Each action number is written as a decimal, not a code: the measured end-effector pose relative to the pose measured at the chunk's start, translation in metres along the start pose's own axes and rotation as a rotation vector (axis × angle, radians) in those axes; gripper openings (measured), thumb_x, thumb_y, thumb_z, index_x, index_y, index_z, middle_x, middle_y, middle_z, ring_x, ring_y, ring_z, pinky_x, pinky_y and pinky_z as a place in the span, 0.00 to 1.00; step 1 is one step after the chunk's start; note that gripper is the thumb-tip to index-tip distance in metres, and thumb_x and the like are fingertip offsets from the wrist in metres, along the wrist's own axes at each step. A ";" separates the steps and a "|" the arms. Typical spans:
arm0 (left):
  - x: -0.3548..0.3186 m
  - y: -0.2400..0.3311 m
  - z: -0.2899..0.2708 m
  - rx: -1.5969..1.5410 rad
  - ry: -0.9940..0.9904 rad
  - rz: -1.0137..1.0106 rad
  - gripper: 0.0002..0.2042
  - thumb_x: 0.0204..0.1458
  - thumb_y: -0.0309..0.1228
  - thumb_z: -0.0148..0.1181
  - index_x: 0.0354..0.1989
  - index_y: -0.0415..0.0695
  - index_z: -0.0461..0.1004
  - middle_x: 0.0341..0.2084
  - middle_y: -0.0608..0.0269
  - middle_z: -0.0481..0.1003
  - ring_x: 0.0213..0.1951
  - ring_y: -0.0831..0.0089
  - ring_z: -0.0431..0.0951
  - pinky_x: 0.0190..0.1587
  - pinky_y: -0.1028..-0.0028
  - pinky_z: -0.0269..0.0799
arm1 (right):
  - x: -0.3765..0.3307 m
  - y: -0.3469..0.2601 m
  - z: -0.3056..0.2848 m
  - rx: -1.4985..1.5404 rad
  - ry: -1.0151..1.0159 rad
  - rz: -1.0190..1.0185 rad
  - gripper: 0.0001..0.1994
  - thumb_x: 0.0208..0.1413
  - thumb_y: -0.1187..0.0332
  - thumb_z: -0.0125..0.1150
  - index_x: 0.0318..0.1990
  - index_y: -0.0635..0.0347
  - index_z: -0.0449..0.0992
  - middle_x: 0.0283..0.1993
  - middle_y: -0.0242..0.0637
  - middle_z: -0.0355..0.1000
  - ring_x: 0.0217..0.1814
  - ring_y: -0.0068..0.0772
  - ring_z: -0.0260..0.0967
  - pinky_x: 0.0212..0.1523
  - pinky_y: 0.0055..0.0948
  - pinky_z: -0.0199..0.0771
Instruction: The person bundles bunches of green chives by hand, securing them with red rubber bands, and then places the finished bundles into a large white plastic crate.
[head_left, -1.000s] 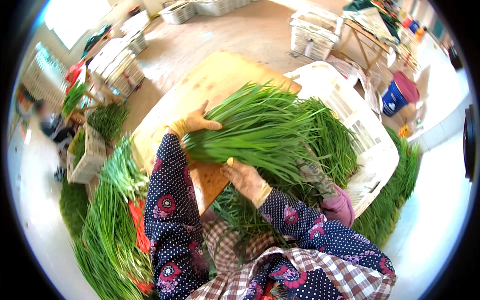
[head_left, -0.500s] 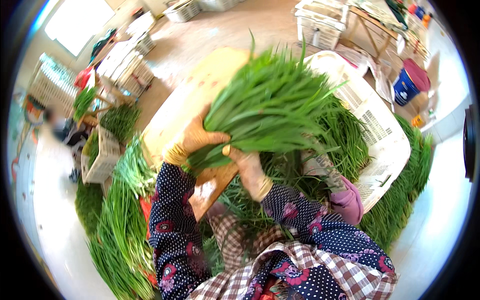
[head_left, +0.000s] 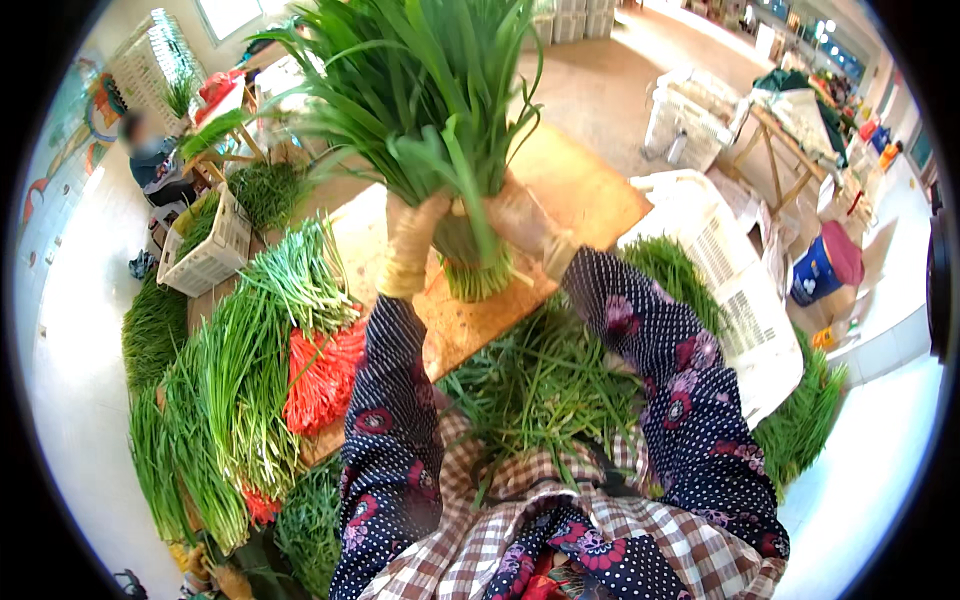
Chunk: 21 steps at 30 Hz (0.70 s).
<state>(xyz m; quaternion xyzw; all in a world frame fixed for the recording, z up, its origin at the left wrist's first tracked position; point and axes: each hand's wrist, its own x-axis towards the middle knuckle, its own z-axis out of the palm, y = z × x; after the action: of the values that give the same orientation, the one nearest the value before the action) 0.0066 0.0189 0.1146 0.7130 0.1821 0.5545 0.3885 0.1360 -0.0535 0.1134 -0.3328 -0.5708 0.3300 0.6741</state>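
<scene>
Both hands grip a thick bunch of garlic chives (head_left: 420, 110) upright over a wooden board (head_left: 590, 185). My left hand (head_left: 412, 235) wraps its left side, and my right hand (head_left: 525, 222) closes round the right. Green leaves fan out above, while the pale cut stem ends (head_left: 478, 280) point down, close to the board; whether they touch it I cannot tell. Loose green leaves (head_left: 545, 390) cover my lap below. By my left forearm lies a heap of red ties (head_left: 325, 375), beside rows of chive bunches (head_left: 235, 400).
To the right a white plastic crate (head_left: 750, 290) holds more chives. A blue bucket (head_left: 812, 272) stands beyond it. At the far left a person (head_left: 155, 165) sits near another white crate (head_left: 225, 235). Stacked crates and a wooden trestle table (head_left: 775, 145) stand farther back.
The chives have swung from lying slanted to the right to standing upright, farther from me. My right hand moved up onto the bunch. The view has shifted, showing more of the red ties.
</scene>
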 end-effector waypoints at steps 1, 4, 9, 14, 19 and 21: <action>0.007 -0.005 0.015 -0.042 -0.018 0.047 0.16 0.40 0.26 0.59 0.41 0.38 0.72 0.33 0.63 0.74 0.35 0.72 0.72 0.41 0.73 0.68 | 0.002 0.009 -0.017 0.126 0.033 0.087 0.30 0.44 0.76 0.64 0.55 0.63 0.58 0.49 0.34 0.67 0.52 0.27 0.62 0.53 0.26 0.65; 0.009 0.013 0.010 -0.207 -0.020 -0.175 0.15 0.41 0.25 0.59 0.40 0.38 0.72 0.35 0.61 0.74 0.36 0.73 0.73 0.40 0.74 0.68 | 0.007 -0.031 -0.015 -0.190 -0.115 0.280 0.29 0.46 0.78 0.62 0.56 0.61 0.57 0.51 0.31 0.66 0.53 0.25 0.61 0.54 0.24 0.63; -0.008 0.015 0.012 -0.260 0.053 -0.076 0.16 0.43 0.24 0.59 0.43 0.37 0.68 0.35 0.63 0.73 0.36 0.73 0.72 0.40 0.74 0.69 | -0.012 -0.002 0.003 0.010 0.047 0.237 0.21 0.48 0.77 0.59 0.51 0.62 0.65 0.47 0.31 0.69 0.48 0.24 0.63 0.50 0.24 0.64; -0.012 0.009 0.019 -0.139 0.070 -0.021 0.13 0.48 0.29 0.57 0.41 0.37 0.69 0.33 0.65 0.73 0.34 0.75 0.71 0.39 0.76 0.67 | -0.019 -0.010 0.002 0.035 0.055 0.204 0.21 0.48 0.74 0.60 0.51 0.62 0.66 0.45 0.32 0.70 0.47 0.24 0.64 0.49 0.25 0.65; -0.001 0.025 0.014 -0.137 0.035 -0.057 0.16 0.45 0.29 0.59 0.42 0.37 0.68 0.36 0.63 0.73 0.36 0.74 0.71 0.40 0.75 0.68 | -0.009 -0.019 -0.012 -0.275 0.008 0.287 0.18 0.50 0.75 0.58 0.51 0.61 0.67 0.49 0.31 0.68 0.48 0.24 0.64 0.47 0.25 0.67; -0.007 0.030 0.016 -0.194 0.070 -0.070 0.16 0.45 0.27 0.59 0.43 0.38 0.68 0.36 0.62 0.73 0.36 0.73 0.72 0.40 0.75 0.68 | -0.021 -0.027 0.003 -0.120 0.061 0.168 0.17 0.50 0.74 0.59 0.49 0.63 0.68 0.46 0.32 0.70 0.46 0.25 0.66 0.44 0.26 0.68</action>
<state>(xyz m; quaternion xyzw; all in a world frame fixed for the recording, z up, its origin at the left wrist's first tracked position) 0.0143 -0.0112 0.1314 0.6455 0.1655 0.5802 0.4683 0.1317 -0.0857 0.1244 -0.4293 -0.5389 0.3401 0.6400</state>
